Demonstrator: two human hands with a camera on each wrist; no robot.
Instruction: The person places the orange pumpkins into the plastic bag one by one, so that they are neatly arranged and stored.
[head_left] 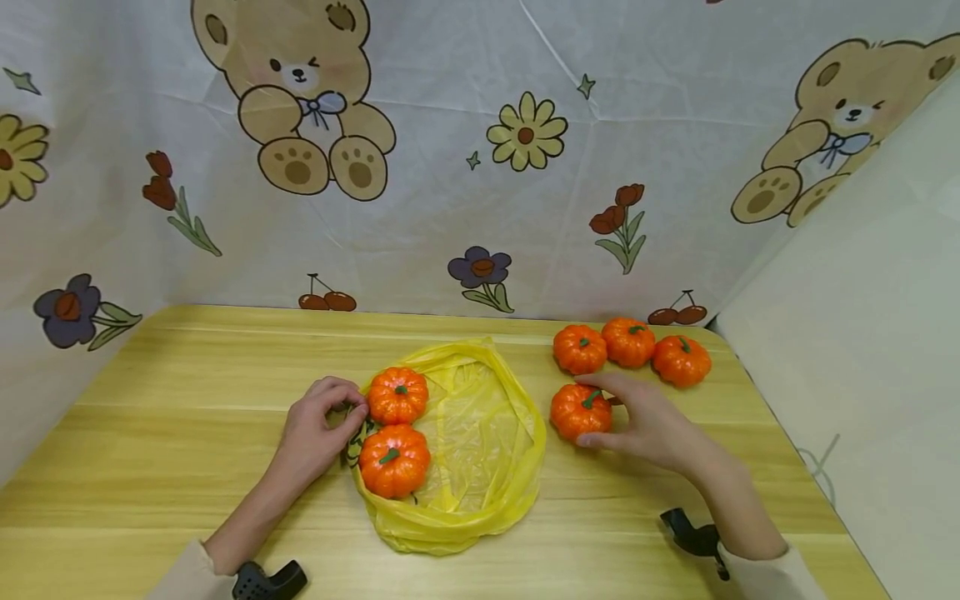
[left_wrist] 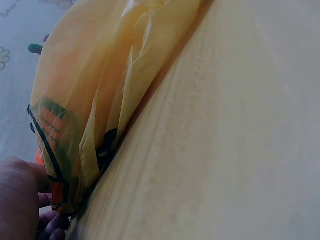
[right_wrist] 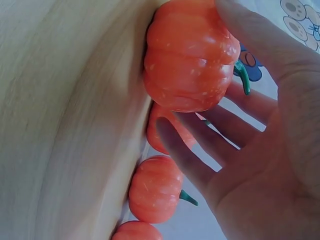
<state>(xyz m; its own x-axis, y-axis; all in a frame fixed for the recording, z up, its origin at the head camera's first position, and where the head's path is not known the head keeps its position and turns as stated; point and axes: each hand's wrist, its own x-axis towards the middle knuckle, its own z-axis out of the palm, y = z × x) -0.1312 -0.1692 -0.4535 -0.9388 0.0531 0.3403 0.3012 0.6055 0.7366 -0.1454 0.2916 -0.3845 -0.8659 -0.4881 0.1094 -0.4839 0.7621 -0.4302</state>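
A yellow plastic bag [head_left: 472,437] lies on the table with its mouth spread wide. Two small orange pumpkins, a rear one [head_left: 397,395] and a front one [head_left: 394,461], sit inside at its left edge. My left hand [head_left: 324,421] pinches the bag's left rim beside them; in the left wrist view the fingers are at the printed plastic [left_wrist: 57,170]. To the right of the bag, my right hand [head_left: 637,417] grips another pumpkin [head_left: 576,414], with the thumb on its near side and fingers on the far side. In the right wrist view this pumpkin [right_wrist: 190,55] stands on the table.
Behind the right hand, three more pumpkins stand close together near the back edge: left [head_left: 580,349], middle [head_left: 628,342] and right [head_left: 681,361]. A patterned cloth [head_left: 435,150] hangs behind the wooden table [head_left: 187,400]. A white surface [head_left: 862,292] rises on the right.
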